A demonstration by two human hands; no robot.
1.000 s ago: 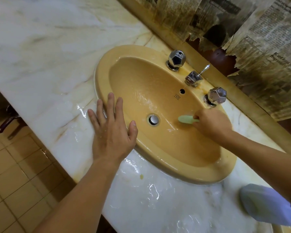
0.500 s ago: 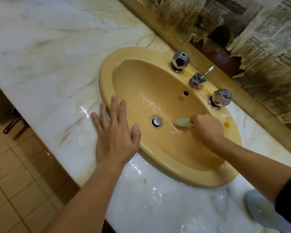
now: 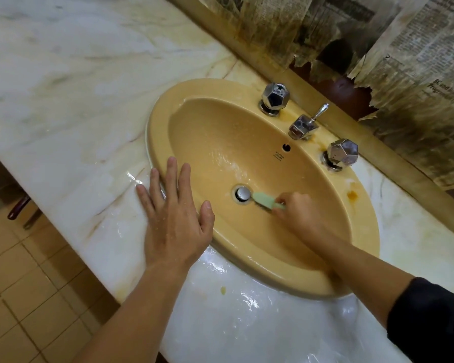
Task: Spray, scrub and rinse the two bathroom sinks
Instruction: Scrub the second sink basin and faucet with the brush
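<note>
Mustard-yellow ceramic forms the oval sink, which is set into a wet, veined marble tabletop. The right hand reaches down into the bowl with its fingers curled round the handle of a pale green brush, whose head lies on the basin floor just beside the chrome drain. The left hand lies flat with fingers spread and straight, holding nothing; its palm presses on the tabletop and its fingertips reach onto the sink's near-left rim. Along the far rim stand 2 faceted chrome tap knobs (one at, the other at) with a chrome spout between them. An orange stain marks the rim below the right knob. Torn, stained newspaper covers the wall behind, and tan floor tiles show at the lower left.
</note>
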